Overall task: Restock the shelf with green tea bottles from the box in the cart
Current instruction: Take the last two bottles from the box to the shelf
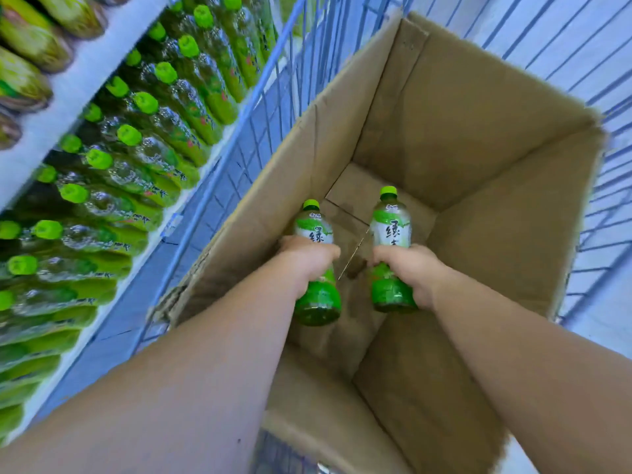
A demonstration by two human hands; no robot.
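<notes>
Both my arms reach down into a tall open cardboard box (478, 148) that stands in a blue wire cart (273, 107). My left hand (306, 256) grips one green tea bottle (318, 299) round its middle, cap pointing away from me. A second green tea bottle (391, 227) is held the same way by my right hand (410, 268). Both bottles hang inside the box, above its floor. No other bottles show in the box. The shelf (99, 66) on my left carries rows of the same green-capped bottles (143, 131).
The cart's wire walls surround the box closely on the left and far sides. An upper shelf level at top left holds more green-labelled bottles (30, 39). The shelf's white front edge runs diagonally beside the cart. Pale floor shows at right through the wires.
</notes>
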